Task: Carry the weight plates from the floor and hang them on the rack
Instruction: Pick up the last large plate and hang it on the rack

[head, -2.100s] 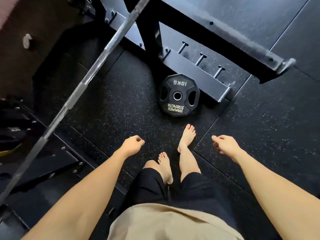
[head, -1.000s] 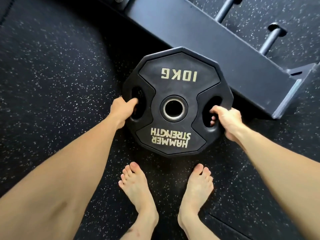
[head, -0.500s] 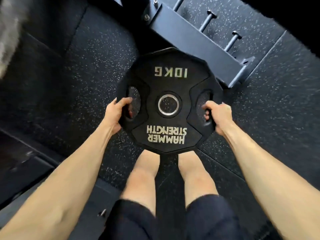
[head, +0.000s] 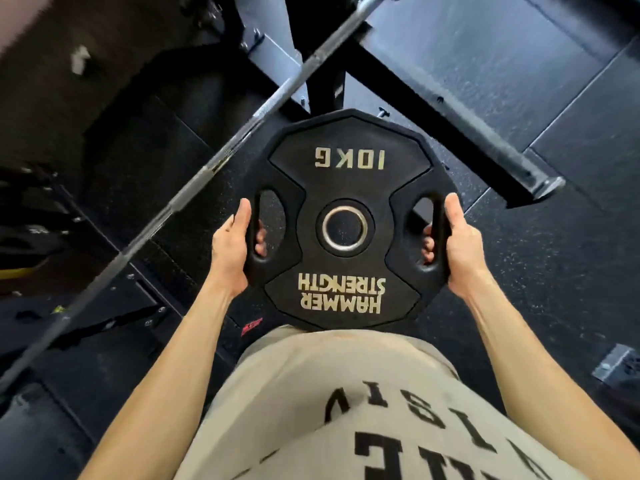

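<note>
A black 10 kg weight plate (head: 346, 188) with gold lettering hangs flat in front of my waist, well above the floor. My left hand (head: 232, 247) grips its left handle slot, fingers curled through the opening. My right hand (head: 457, 244) grips the right handle slot the same way. The black rack frame (head: 460, 119) with its long beam runs behind and to the right of the plate. The rack's pegs are hidden from view.
A steel barbell (head: 221, 157) crosses diagonally from lower left to top centre, just left of the plate. Dark machine parts fill the left side. A small metal bracket (head: 616, 367) lies on the speckled rubber floor (head: 554, 271) at the right.
I bent down, took the plate by both handle slots on the floor, and lifted it to waist height. The view has risen, and the barbell is back in sight.
</note>
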